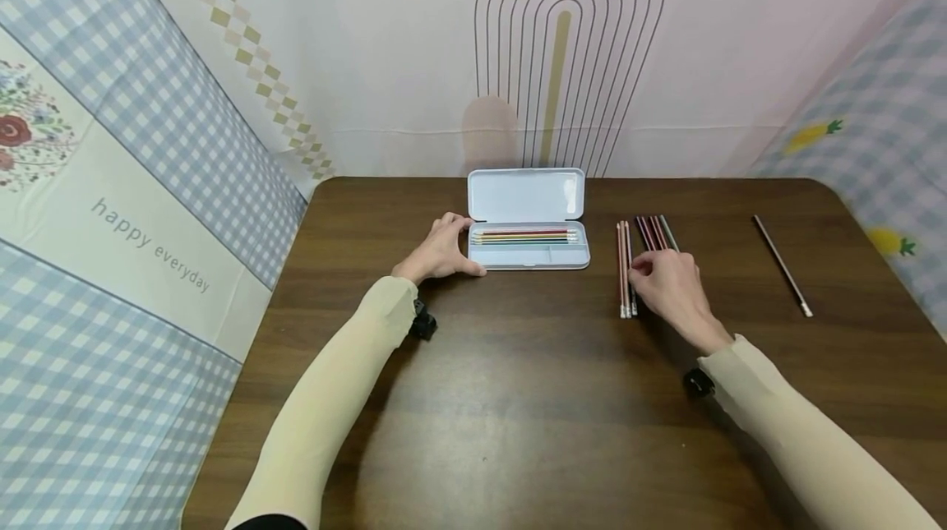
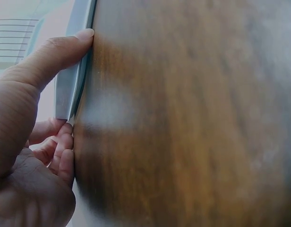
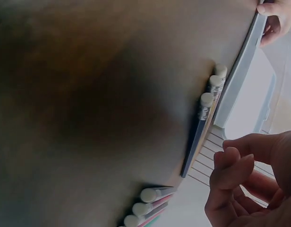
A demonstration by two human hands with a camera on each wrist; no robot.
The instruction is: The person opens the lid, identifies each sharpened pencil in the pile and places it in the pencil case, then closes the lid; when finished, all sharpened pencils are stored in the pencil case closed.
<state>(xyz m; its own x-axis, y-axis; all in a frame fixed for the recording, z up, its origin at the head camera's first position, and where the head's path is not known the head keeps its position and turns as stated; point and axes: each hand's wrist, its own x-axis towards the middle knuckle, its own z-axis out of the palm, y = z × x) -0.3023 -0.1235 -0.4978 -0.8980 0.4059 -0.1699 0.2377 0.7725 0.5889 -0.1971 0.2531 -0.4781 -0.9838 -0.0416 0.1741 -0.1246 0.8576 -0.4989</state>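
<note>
A white pencil case (image 1: 529,265) stands with its lid (image 1: 526,195) raised; several coloured pencils (image 1: 521,235) lie in its rear compartment. My left hand (image 1: 441,251) grips the case's left end, thumb along the front wall (image 2: 67,92) and fingers round the far corner. To the right of the case, my right hand (image 1: 669,283) hovers by three side-by-side pencils, two reddish (image 1: 621,267) and one dark (image 3: 195,146). Its fingers curl loosely near the thumb, with nothing visible between them. Several more pencils (image 1: 651,232) lie just beyond this hand, which partly hides them.
A single dark pencil (image 1: 783,263) with a white eraser lies apart on the right of the brown wooden table (image 1: 533,398). Patterned cloth (image 1: 399,62) hangs along the table's back edge and both sides.
</note>
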